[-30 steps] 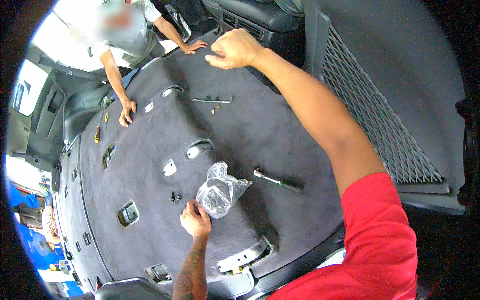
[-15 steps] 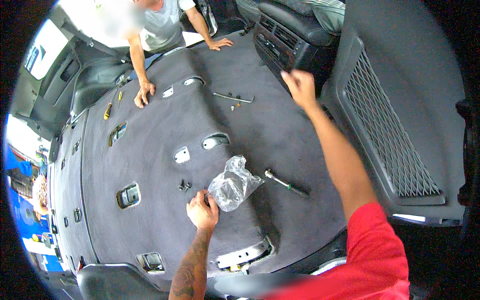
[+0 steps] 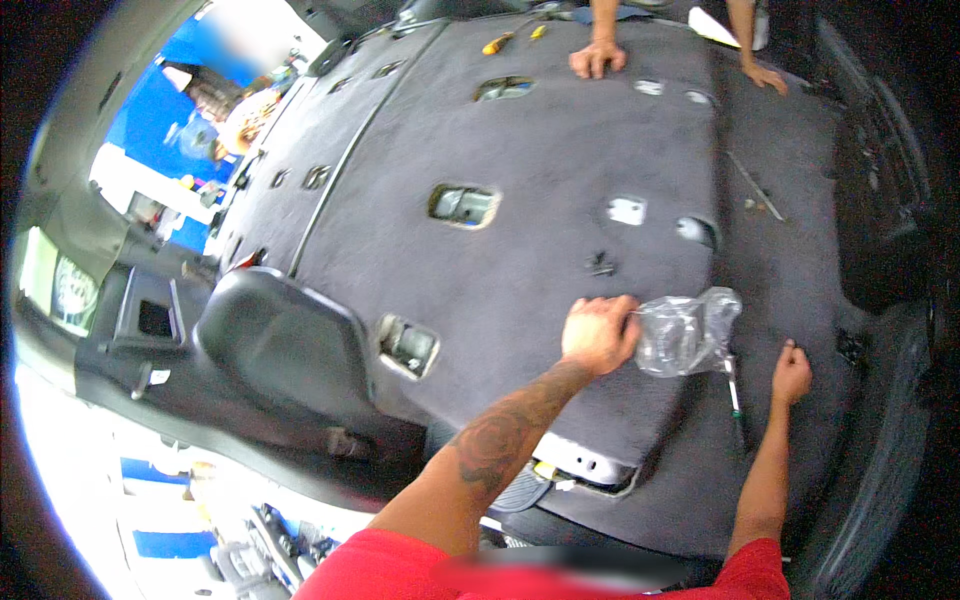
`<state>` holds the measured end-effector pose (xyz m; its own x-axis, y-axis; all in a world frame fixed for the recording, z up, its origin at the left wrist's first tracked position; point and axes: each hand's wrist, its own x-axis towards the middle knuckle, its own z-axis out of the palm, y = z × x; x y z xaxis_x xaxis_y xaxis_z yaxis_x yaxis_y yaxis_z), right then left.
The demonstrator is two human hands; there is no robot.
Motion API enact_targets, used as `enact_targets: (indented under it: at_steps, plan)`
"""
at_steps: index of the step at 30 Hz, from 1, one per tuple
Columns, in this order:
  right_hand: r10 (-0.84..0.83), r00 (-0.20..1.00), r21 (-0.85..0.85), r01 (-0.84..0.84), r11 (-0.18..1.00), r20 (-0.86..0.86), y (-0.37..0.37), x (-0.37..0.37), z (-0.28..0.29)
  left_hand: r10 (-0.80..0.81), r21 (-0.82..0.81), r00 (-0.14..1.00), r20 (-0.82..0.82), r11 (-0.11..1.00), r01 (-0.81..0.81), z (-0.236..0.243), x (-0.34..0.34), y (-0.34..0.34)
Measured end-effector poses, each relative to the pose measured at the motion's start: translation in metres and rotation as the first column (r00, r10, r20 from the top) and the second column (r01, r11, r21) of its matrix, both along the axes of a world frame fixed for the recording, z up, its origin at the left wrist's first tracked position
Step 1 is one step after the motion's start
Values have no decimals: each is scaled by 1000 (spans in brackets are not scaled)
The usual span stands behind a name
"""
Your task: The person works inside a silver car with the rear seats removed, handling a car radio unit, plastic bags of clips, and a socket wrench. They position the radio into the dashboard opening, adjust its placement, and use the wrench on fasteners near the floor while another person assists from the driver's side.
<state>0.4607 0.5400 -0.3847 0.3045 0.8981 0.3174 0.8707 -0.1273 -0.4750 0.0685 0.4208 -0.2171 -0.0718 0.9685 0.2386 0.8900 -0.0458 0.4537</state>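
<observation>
A clear plastic bag (image 3: 683, 334) lies on the grey carpeted panel (image 3: 520, 290). My left hand (image 3: 602, 335) rests on the carpet with its fingers curled at the bag's left edge, closed on the plastic. Further right, my right hand (image 3: 792, 378) hovers over the lower carpet, its fingers curled together; whatever they may hold is too small to make out. Between the bag and that hand lies a ratchet (image 3: 737, 400) with a dark handle, its head end by the bag. A small cluster of dark bolts (image 3: 601, 264) sits just beyond my left hand.
A long bent metal rod (image 3: 757, 187) and small fasteners lie at the far right. Another person's hands (image 3: 598, 58) rest on the far carpet near yellow-handled screwdrivers (image 3: 497, 44). Rectangular cutouts (image 3: 465, 205) open in the panel. A black padded side piece (image 3: 285, 335) rises at left.
My view has swung to the left, so the panel appears shifted right. My right hand has come down from the far right side to nearer the ratchet. My left hand stays at the bag.
</observation>
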Motion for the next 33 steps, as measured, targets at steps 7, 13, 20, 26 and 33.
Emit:
enact_targets:
  at_steps: [7, 13, 20, 26, 33]
  plan:
    - [1, 999, -54, 1, 999, 36, 2, 3, -3, 23, -21, 998, -56, 999, -25, 7, 0, -4]
    - [-20, 998, -63, 24, 998, 58, -9, -6, 6, 66, -86, 997, 48, 994, -61, 2, 4, 2]
    - [-45, 999, 81, 44, 996, 16, -8, -22, 24, 24, 80, 993, -117, 997, -15, -11, -2, 3]
    - [-38, 999, 35, 40, 999, -38, -9, -19, 23, 6, 125, 991, -135, 992, 11, -16, -3, 3]
    - [-13, 999, 41, 14, 999, -41, -8, -19, 24, 9, 108, 987, -162, 994, 8, -14, -1, 3]
